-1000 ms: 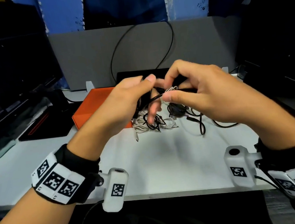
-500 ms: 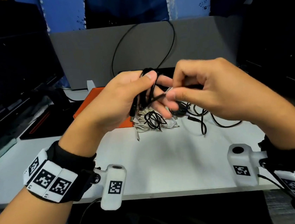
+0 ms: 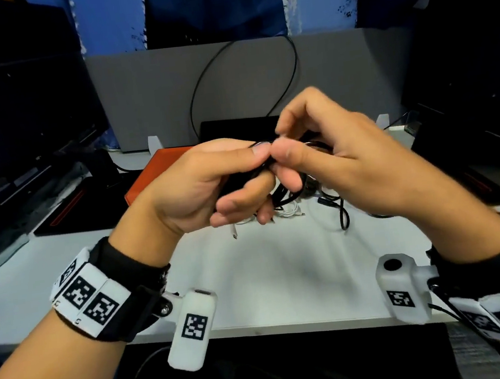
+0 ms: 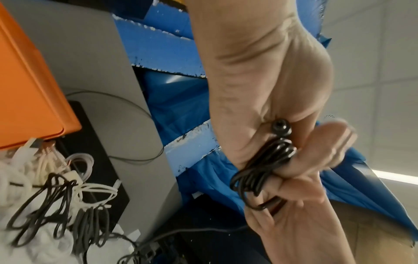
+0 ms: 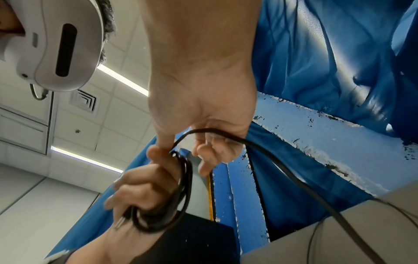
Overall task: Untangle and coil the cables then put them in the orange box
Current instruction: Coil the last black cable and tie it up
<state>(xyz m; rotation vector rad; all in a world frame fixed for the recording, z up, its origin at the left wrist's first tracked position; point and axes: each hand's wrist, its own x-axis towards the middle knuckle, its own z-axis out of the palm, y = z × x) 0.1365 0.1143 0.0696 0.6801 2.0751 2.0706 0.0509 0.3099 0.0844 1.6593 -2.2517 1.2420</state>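
- Two hands meet above the middle of your white tabletop, thumb tips nearly touching, both busy with one thin black rubber-sheathed cable.
- Your left hand has its fingers curled round a small coil of that black cable; the left wrist view shows several loops wound over the fingers, with a round black plug end poking out at the top of the coil.
- Your right hand pinches the same cable between thumb and forefinger, right at the coil; in the right wrist view the free length runs from that pinch across the palm and away toward 4 o'clock.
- The heap of tangled white and black cables lies on the tabletop under your hands, mostly hidden by them in the head view; a black strand loops out of it at 5 o'clock from your right thumb.
- In the left wrist view the heap shows plainly, white cords and dark loops mixed together.
- The flat orange plastic box sits on the tabletop at 10 o'clock from the heap, its near corner touching or just beside the white cords.
- A grey upright panel stands at 12 o'clock, with a thin dark wire arching across it.
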